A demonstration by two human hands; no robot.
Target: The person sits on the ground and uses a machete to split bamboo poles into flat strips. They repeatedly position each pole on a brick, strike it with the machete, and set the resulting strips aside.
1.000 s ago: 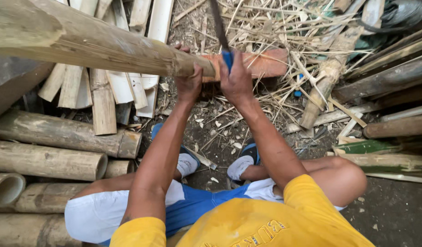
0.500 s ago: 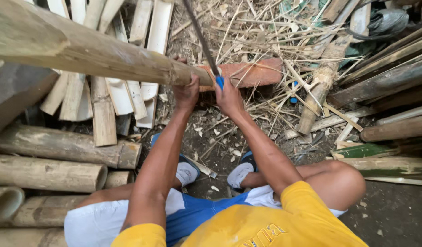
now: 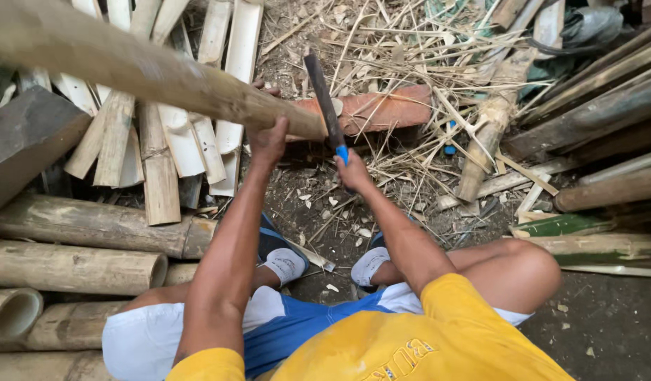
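I sit on the ground with a long bamboo pole [image 3: 149, 70] slanting from upper left down to a reddish wooden block [image 3: 382, 109]. My left hand [image 3: 268, 137] grips the pole near its lower end. My right hand [image 3: 352, 171] is closed on the blue handle of a dark-bladed machete [image 3: 324, 99], whose blade points up and away, just beside the pole's end over the block.
Split bamboo slats [image 3: 163, 141] lie in a pile at the left. Whole bamboo culms [image 3: 78, 233] are stacked at lower left. More poles and timber [image 3: 593, 120] lean at the right. Dry straw and chips [image 3: 410, 49] litter the dirt ahead. My shoes [image 3: 287, 262] rest below the block.
The machete has come down from a raised tilt and now stands closer to the pole's end. My right hand dropped slightly toward me. The pole stayed on the block.
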